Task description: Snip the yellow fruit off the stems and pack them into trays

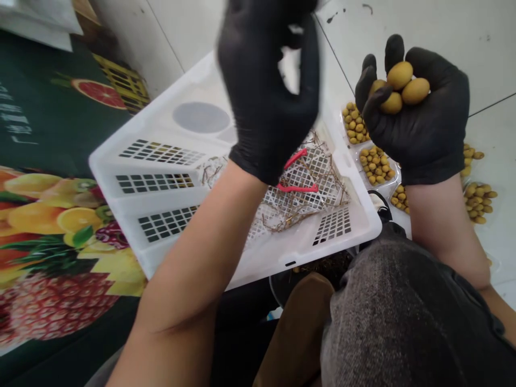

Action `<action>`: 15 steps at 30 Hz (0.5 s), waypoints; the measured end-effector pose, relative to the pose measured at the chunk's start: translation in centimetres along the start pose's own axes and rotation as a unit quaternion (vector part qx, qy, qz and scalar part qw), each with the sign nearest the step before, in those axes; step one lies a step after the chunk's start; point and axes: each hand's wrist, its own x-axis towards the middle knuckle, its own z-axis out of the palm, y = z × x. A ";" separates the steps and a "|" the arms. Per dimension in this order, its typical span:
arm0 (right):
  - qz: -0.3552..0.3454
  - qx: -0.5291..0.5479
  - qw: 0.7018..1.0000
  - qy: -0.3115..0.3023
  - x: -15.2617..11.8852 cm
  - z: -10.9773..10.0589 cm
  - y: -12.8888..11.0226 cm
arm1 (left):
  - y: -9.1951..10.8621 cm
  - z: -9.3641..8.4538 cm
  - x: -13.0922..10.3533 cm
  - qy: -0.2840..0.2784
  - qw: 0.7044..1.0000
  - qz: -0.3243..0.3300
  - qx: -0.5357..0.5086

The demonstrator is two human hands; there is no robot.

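Observation:
My right hand (419, 113), in a black glove, is turned palm up to the right of the basket. Its curled fingers cradle several yellow-brown longans (415, 91). My left hand (270, 80), also gloved in black, is raised over the white plastic basket (282, 267) and blurred by motion. Its thumb and fingers curl round into a loop, and the upper edge of the view cuts off part of them. What they hold, if anything, cannot be made out. Beneath this wrist, red-handled scissors (298, 188) lie among bare twigs (288, 221) on the basket's lattice bottom.
Clear punnets of longans (377, 165) stand on the tiled floor (455, 21) right of the basket, with more longans (478, 202) beyond my right forearm. At left is a fruit-printed green panel (44, 134), with a yellow crate (123, 80) behind it. My knee (387, 301) is close in front.

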 end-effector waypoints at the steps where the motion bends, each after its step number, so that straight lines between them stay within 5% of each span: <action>1: 0.079 0.145 0.986 0.008 -0.1 0.1 -0.3 | -2.6 0.8 -0.9 0.047 0.997 -0.018 -0.060; 3: 0.231 0.418 0.878 0.037 -0.3 0.1 -0.6 | -6.9 2.7 -2.9 0.080 0.984 -0.096 -0.125; 4: 0.275 0.492 0.825 0.051 -0.4 -0.1 -0.5 | -8.5 3.6 -4.0 0.041 0.981 -0.138 -0.130; 5: 0.291 0.516 0.804 0.054 -0.5 -0.3 -0.1 | -9.5 4.5 -5.1 0.000 0.977 -0.167 -0.131; 9: 0.229 0.471 0.852 0.022 -0.5 -2.0 3.3 | -9.9 7.2 -7.8 -0.149 0.962 -0.203 -0.102; 12: 0.188 0.482 0.855 0.034 -0.6 -3.3 6.0 | -9.0 8.6 -7.9 -0.233 0.948 -0.206 -0.074; 15: 0.187 0.472 0.861 0.040 -1.1 -4.7 8.0 | -8.9 9.7 -7.4 -0.249 0.945 -0.204 -0.055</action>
